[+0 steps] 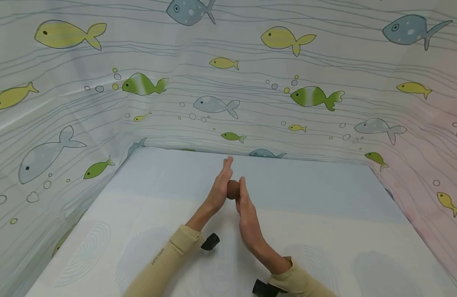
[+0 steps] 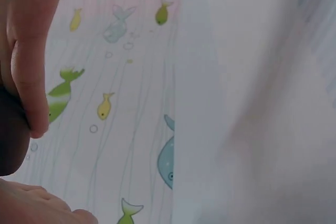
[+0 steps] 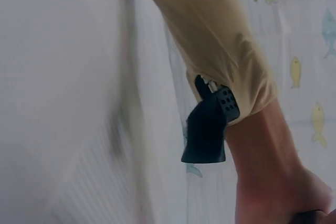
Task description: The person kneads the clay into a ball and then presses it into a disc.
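Observation:
A small brown ball (image 1: 233, 189) sits between my two palms, over the far half of the table in the head view. My left hand (image 1: 218, 187) presses on its left side, fingers straight and pointing away from me. From the other side my right hand (image 1: 248, 218) presses it, fingers also extended. The left wrist view catches the ball (image 2: 11, 137) as a dark round shape at the left edge, between the two hands. Only a sliver of the dark ball (image 3: 308, 217) shows at the bottom right of the right wrist view, against the left hand (image 3: 283, 192).
Beneath the hands lies a white table cover (image 1: 147, 214) with a pale blue band and circle patterns. A fish-print curtain (image 1: 247, 86) surrounds the table at the back and sides. Black wrist cameras, one on the left sleeve (image 1: 210, 242), hang beneath both cuffs.

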The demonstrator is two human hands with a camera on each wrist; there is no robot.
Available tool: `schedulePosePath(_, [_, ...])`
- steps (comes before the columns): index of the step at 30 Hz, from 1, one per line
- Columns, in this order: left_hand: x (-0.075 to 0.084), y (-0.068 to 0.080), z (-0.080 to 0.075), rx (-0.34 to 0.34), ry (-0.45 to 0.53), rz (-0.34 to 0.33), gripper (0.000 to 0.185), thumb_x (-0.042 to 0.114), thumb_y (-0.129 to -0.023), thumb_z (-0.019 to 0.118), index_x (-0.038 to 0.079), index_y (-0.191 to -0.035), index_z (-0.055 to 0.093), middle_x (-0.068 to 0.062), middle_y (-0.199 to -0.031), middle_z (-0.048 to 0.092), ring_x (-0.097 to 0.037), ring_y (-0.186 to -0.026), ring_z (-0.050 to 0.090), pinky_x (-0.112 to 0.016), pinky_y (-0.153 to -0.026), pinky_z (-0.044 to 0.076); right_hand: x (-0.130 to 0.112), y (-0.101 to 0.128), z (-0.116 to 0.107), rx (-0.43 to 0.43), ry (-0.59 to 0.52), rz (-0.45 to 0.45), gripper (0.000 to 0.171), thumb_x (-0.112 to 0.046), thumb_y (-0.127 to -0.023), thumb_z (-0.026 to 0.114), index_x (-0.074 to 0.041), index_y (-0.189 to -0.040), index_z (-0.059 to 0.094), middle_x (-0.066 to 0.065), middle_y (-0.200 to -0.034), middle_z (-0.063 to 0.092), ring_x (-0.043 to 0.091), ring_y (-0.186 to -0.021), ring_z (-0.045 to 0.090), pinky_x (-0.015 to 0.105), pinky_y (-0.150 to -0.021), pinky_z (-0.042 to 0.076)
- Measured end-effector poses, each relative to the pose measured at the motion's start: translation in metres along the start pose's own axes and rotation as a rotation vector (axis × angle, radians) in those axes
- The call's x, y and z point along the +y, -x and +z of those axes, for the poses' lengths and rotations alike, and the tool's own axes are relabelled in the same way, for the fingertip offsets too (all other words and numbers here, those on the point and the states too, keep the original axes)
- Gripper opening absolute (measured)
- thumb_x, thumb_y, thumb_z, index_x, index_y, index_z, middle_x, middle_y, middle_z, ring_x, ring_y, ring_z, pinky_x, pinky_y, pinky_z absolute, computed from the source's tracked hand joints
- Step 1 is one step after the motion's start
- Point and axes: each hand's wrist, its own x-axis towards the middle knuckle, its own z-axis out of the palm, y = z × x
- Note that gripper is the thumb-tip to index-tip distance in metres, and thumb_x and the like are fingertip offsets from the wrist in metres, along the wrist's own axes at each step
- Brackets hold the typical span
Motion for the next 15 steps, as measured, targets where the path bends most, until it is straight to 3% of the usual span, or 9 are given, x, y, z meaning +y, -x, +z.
schedulePosePath(8, [-0.008,0.006,0.007,-0.05,-0.004,-0.026,0.061,0.035,-0.107,0.018,0.002,-0.158,0.009,-0.006,-0.166,0.003,-0.021,-0.153,-0.006,-0.048,-0.122,0.0,-0.001,-0.003,-0.002,0.076,0.042,0.011,0.059,-0.036,-0.11,0.015,-0.004,-0.159,0.005,0.01,-0.165,0.006,0.028,-0.152,0.006,0.057,-0.117,0.017])
schedulePosePath(15, [-0.008,0.012,0.011,-0.07,0.005,-0.028,0.059,0.034,-0.108,0.016,0.004,-0.158,0.009,-0.005,-0.166,0.003,-0.019,-0.153,-0.005,-0.049,-0.122,0.0,0.003,-0.008,-0.003,0.127,0.077,-0.019,0.056,-0.033,-0.111,0.015,-0.003,-0.158,0.009,0.014,-0.163,0.016,0.03,-0.151,0.011,0.056,-0.119,0.012])
